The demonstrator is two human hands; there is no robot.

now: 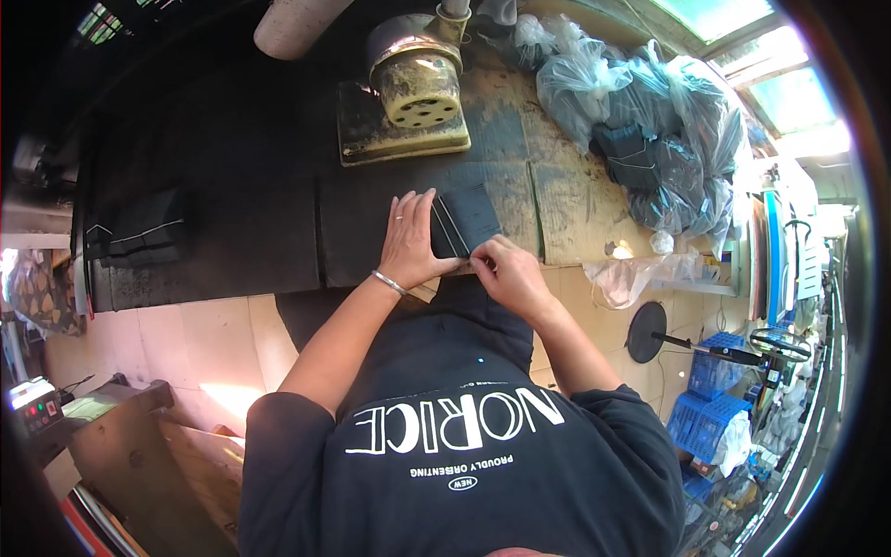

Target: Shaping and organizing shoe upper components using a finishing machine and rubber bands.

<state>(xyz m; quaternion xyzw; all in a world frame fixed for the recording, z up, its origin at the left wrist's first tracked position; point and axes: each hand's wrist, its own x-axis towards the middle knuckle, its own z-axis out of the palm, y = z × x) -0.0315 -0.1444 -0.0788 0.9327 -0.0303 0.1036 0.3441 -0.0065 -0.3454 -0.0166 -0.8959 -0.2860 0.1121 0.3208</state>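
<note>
A stack of thin black pieces [478,212] lies at the near edge of the dark worktable, bound by pale thin bands [449,226] that run along its left part. Against the stack's left side rests my left hand [408,241], fingers stretched out and thumb spread toward the near edge. My right hand [509,277] is closed in a pinch at the stack's near edge, where the bands reach down. What sits between those fingertips is too small to make out.
Behind the stack stands a stained, pale machine part with a holed round face [422,102] on a square base. Clear plastic bags [682,121] of black pieces fill the table's far right. Another banded black bundle [144,227] lies left. Blue crates [710,422] stand at lower right.
</note>
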